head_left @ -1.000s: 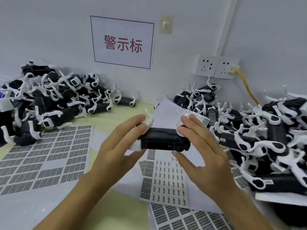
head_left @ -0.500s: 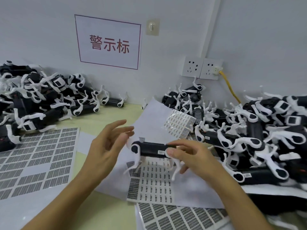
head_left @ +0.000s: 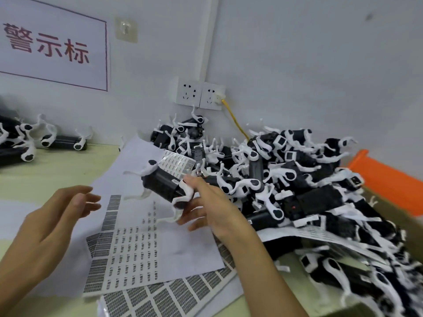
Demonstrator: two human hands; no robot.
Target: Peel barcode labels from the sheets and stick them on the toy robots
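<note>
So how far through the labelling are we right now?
Partway. The top sheet shows bare gaps where labels are gone. The right hand holds one toy robot with a small white label showing on its body; the left hand is open. A large pile sits on the right; whether those are labelled, I can't tell.

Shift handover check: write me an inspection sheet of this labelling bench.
Surface: pale green table, largely covered.
Job's things: toy robot held above the label sheet; further sheets beneath.
Clutter: robot pile at right, smaller pile at left.
Grippers: right hand grips the toy robot; left hand open, holding nothing.
Cables: yellow cable plugged into wall socket.
Surroundings: wall sign, orange bin.
</note>
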